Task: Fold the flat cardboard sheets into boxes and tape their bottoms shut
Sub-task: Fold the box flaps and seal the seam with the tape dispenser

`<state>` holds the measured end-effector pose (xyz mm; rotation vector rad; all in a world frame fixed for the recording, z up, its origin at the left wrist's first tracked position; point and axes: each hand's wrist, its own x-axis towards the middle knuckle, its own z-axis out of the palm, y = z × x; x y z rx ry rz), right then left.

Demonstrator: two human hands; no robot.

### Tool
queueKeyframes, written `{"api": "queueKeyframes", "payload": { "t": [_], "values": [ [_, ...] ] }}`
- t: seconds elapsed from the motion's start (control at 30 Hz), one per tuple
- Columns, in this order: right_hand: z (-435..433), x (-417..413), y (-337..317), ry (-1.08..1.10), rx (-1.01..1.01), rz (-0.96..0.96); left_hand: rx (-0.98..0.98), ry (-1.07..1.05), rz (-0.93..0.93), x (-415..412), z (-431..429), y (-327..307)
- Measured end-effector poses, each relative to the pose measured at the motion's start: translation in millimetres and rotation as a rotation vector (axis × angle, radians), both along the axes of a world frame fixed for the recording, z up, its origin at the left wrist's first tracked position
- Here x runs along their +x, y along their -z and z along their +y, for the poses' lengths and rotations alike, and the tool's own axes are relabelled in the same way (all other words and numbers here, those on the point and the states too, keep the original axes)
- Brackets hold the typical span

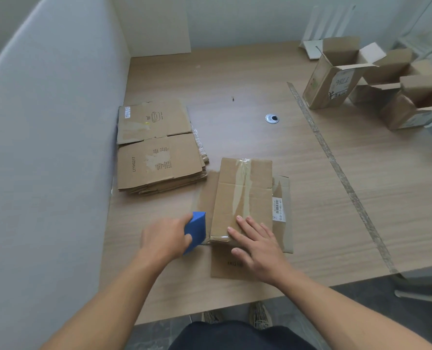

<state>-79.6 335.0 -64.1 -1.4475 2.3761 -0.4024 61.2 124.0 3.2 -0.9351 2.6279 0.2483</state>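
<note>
1. Box (242,198): bottom up on the bench (336,198) near its front edge, flaps splayed beneath; clear tape (241,188) along the seam, wrinkled in places.
2. Likely fault: tape lifting or creasing at the near edge under uneven pressing, leaving the bottom seam prone to opening.
3. Second fault: box skidding sideways or toward the front edge if nudged by the blue tool (196,229) without enough downward hold.
4. Left hand (164,238): fingers curled round the blue tool, clamped on it; tool just beside the box's near-left corner, contact not discernible.
5. Right hand (258,246): fingers straight and spread, pressing flat on the box's near end; grips nothing.
6. Flat sheets (156,152): stacked at left against the partition. Finished boxes (336,77): far right, well apart.
</note>
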Motion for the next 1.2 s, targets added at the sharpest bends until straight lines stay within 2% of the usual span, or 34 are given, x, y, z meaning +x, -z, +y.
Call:
{"api": "queueKeyframes", "payload": {
  "t": [0.13, 0.37, 0.57, 0.63, 0.7, 0.8, 0.87, 0.97, 1.2],
  "values": [
    [0.9, -3.5, -3.5, 0.028, -0.148, -0.052, -0.018, -0.090, 0.054, 34.6, 12.1, 23.8],
    [14.8, -11.5, -2.0, -0.022, -0.363, 0.052, -0.043, -0.150, 0.085, 61.8, 21.7, 43.8],
    [25.3, -13.6, -5.7, 0.137, -0.420, -0.030, -0.016, -0.185, 0.083, 66.7, 26.9, 55.7],
    [32.5, -16.4, -3.2, 0.202, -0.415, -0.063, -0.062, -0.213, 0.172, 62.8, 27.8, 49.6],
    [40.0, -20.5, -0.3, 0.224, -0.386, -0.095, -0.045, -0.230, 0.349, 54.5, 31.0, 41.8],
    [48.3, -28.6, 5.9, 0.200, -0.316, -0.116, 0.197, -0.076, 0.604, 28.8, 39.9, 35.1],
    [49.9, -35.0, 9.2, 0.165, -0.312, -0.102, 0.279, 0.067, 0.628, 9.7, 44.3, 39.1],
    [50.4, -44.3, 16.3, 0.124, -0.311, -0.061, 0.239, 0.232, 0.641, -10.7, 46.2, 50.3],
    [50.6, -56.5, 17.3, 0.050, -0.263, 0.034, 0.106, 0.428, 0.609, -22.8, 33.8, 68.9]
  ]
}}
